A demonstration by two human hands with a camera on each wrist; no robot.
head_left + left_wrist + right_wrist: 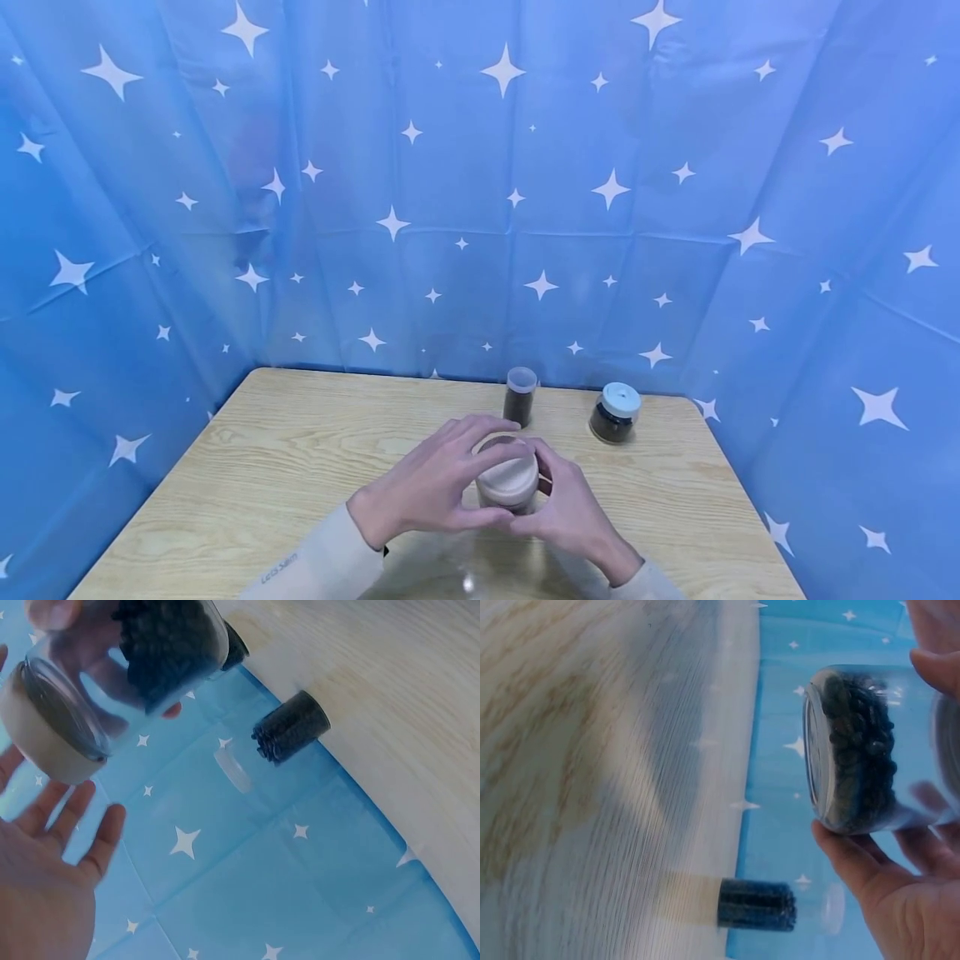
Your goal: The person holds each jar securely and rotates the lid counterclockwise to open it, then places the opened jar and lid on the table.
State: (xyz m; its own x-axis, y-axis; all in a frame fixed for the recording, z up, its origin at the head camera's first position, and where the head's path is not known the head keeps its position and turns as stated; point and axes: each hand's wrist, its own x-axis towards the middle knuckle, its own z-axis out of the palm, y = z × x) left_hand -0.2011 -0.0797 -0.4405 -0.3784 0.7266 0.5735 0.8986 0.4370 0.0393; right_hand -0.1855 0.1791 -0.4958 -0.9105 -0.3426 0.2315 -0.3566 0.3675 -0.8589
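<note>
Between both hands is a clear jar (859, 750) with a cream lid (510, 483), holding dark beans or beads near its base. My left hand (435, 487) curves over and around the lid, thumb at the near side. In the left wrist view several of its fingers spread out beside the lid's edge. Around the jar's glass, my right hand (568, 510) holds it from the right, with fingers along its side in the right wrist view. Both thumbs come close together at the front of the jar.
A slim clear container (519, 402) of dark pieces with a translucent top stands behind the jar. To its right is a squat dark jar (615, 417) with a pale blue lid. The wooden table (300, 450) meets a blue star-patterned curtain (450, 167) at its back edge.
</note>
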